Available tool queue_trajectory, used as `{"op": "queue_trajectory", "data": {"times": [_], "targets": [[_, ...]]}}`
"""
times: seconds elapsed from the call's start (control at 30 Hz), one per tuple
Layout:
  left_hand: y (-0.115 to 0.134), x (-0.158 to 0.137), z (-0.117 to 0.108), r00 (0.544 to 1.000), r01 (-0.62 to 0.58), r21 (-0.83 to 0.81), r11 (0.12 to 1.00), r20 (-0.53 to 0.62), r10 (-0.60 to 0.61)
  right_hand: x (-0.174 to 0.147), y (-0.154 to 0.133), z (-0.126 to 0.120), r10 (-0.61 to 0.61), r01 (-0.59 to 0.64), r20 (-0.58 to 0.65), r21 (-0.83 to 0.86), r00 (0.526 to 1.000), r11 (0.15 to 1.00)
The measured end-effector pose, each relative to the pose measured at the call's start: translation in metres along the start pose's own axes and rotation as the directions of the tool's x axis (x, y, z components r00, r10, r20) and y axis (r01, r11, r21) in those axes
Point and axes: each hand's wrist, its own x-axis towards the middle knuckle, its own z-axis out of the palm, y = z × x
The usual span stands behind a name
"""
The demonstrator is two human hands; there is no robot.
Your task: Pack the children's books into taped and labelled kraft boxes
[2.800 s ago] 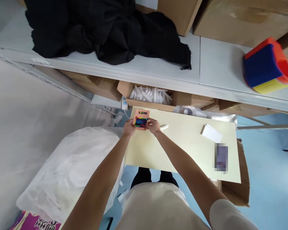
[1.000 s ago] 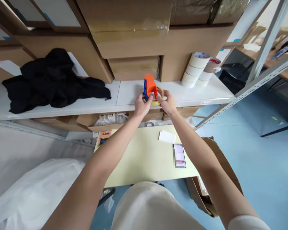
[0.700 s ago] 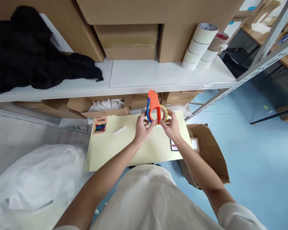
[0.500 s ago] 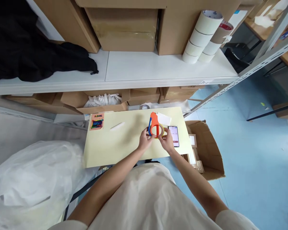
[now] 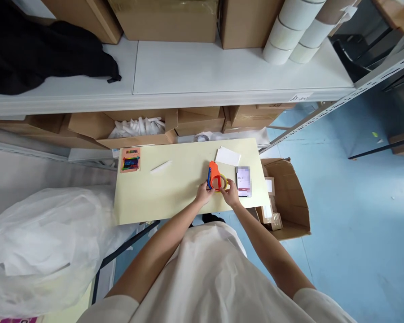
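Both my hands hold an orange and blue tape dispenser (image 5: 214, 169) with a yellow-edged roll of tape on it, over the pale yellow table (image 5: 185, 179). My left hand (image 5: 204, 194) is closed on its left, blue side. My right hand (image 5: 230, 194) pinches the roll's right side. Just right of that hand lies a phone (image 5: 243, 181) with a lit screen. A stack of white cards (image 5: 228, 156) lies behind the dispenser. Farther left on the table are a white pen-like stick (image 5: 160, 167) and a pink pack (image 5: 130, 159) with a colourful picture.
Behind the table stands a grey shelf (image 5: 215, 76) with cardboard boxes (image 5: 168, 22), stacked tape rolls (image 5: 286, 33) and a black cloth (image 5: 47, 54). An open carton (image 5: 291, 202) stands on the floor at the right. A large white plastic bag (image 5: 47, 242) fills the left.
The view has tilted down a little. The tape dispenser has come slightly lower, toward me, in both hands, and more of the white cards shows.
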Motion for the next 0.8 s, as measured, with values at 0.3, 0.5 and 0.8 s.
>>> {"op": "queue_trajectory", "data": {"times": [0.3, 0.5, 0.8], "targets": [[-0.002, 0.0, -0.002, 1.0, 0.003, 0.069, 0.998, -0.019, -0.001, -0.002, 0.006, 0.004, 0.107, -0.107, 0.057, 0.004, 0.993, 0.994], [-0.005, -0.019, -0.014, 0.999, 0.031, 0.105, 0.994, -0.042, -0.027, -0.018, -0.002, -0.012, 0.105, -0.101, 0.052, -0.073, 0.993, 0.992], [-0.023, -0.134, -0.129, 0.98, -0.076, 0.309, 0.948, -0.152, 0.128, -0.021, -0.063, -0.018, -0.361, 0.374, 0.103, -0.155, 0.927, 0.914]]}}
